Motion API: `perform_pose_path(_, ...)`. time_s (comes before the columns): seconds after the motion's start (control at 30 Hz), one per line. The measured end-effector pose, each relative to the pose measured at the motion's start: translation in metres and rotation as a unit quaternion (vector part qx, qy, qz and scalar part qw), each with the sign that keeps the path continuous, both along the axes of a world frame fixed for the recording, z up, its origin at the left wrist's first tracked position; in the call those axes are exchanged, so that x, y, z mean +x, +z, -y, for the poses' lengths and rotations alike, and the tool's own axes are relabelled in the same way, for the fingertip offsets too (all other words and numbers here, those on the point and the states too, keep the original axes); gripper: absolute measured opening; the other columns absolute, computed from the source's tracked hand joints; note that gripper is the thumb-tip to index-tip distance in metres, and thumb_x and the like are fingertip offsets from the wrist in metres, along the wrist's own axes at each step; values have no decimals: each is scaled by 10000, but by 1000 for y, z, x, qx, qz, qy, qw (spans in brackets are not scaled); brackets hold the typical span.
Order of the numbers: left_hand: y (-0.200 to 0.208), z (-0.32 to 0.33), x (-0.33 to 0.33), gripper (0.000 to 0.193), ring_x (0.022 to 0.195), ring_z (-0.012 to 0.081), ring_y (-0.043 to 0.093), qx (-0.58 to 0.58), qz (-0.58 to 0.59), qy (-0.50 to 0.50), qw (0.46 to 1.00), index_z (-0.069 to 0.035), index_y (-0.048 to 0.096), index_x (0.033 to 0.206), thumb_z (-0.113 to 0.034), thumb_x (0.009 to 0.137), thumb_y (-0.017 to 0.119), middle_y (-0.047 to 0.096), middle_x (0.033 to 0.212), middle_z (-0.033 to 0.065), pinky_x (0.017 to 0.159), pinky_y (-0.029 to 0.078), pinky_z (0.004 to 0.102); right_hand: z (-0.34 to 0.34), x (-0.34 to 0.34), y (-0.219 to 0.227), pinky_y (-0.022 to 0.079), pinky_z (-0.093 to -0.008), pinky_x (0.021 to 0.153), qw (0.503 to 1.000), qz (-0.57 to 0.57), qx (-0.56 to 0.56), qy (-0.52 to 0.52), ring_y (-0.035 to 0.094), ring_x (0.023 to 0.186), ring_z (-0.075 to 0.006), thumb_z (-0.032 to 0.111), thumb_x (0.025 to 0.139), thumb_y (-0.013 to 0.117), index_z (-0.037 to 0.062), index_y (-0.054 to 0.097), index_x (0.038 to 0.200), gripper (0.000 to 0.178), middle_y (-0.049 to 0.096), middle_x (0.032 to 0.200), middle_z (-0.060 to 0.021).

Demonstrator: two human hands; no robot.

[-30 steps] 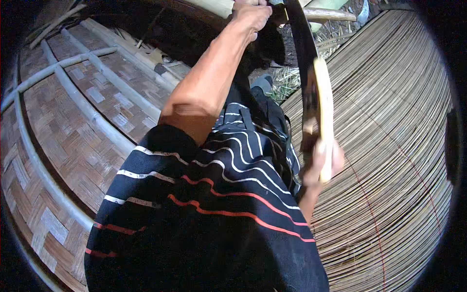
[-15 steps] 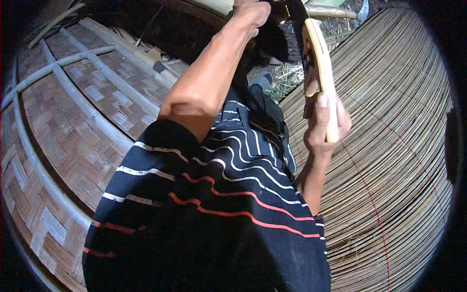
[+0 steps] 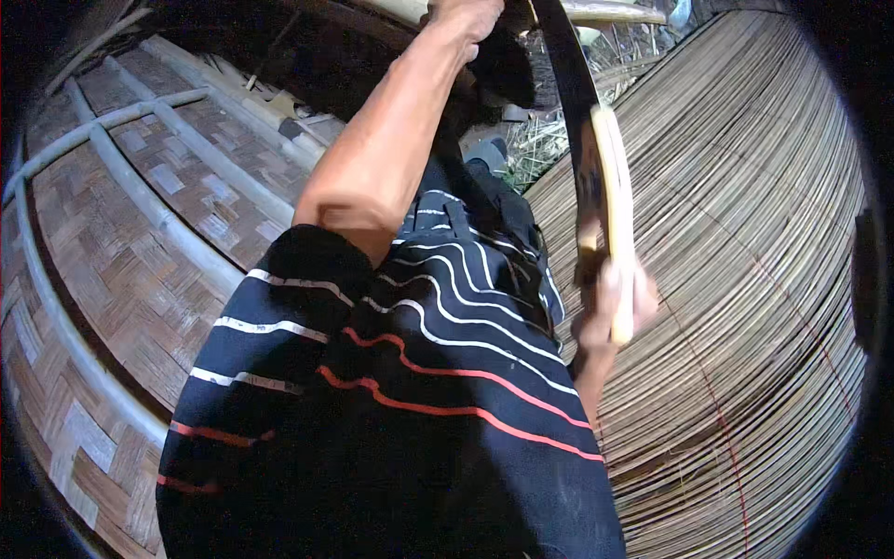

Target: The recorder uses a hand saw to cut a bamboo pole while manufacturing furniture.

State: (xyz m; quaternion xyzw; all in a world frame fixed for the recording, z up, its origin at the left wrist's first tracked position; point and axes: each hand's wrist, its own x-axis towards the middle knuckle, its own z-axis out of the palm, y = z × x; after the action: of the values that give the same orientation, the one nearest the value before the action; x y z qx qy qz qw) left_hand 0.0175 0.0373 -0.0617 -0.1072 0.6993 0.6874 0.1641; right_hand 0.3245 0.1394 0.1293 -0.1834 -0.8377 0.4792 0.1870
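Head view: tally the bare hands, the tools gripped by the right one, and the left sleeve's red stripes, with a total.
Left hand and right hand: 2
Pale-handled tool: 1
Red stripes on the left sleeve: 2
Total: 5

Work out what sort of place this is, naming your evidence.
Probably a rustic working area: the woven panel with pole ribs, the matting of slender stalks and the long-bladed tool in the right hand suggest it.

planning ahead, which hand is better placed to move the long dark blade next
Probably the right hand: it grips the pale yellow, curved handle; the left hand is apart, near the top edge.
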Motion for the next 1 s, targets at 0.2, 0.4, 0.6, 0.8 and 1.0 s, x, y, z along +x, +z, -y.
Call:
perform_pose_path(0.2,-63,10,-15,139,499,87,430,261,149,54,952,-160,594,778,-61,839,671,465,640,-82,464,316,289,-6,-45,-12,400,-344,477,998,45,-11,32,537,462,-162,136,901,645,-15,714,881,167,564,595,-93)
perform_pose_path(0.4,11,-5,11,272,461,75,414,122,56,22,991,-129,523,621,-60,844,662,427,576,-80,422,288,294,8,17,4,446,-294,500,997,15,-63,-30,599,525,-159,135,875,616,-63,700,842,217,634,642,-71)
perform_pose_path(0.6,-53,21,-2,281,418,56,391,185,20,-83,979,-138,514,666,-65,906,642,415,555,-97,387,238,257,-1,-54,-17,434,-303,497,998,5,15,65,566,492,-151,144,916,637,-30,686,847,194,615,629,-56)
perform_pose_path(0.8,-27,11,4,151,495,58,398,152,23,-36,987,-95,633,708,-72,856,646,479,569,-68,437,265,304,-1,17,-6,431,-309,499,990,-4,-136,-23,564,501,-153,121,904,622,-72,726,922,221,622,629,-95)
perform_pose_path(1.0,15,13,5,31,578,118,481,-4,6,-3,1000,-63,687,837,-85,828,666,549,680,-36,505,382,329,-6,-65,-26,409,-303,484,997,-6,-68,46,522,481,-122,124,960,671,-23,681,865,175,532,571,-62)
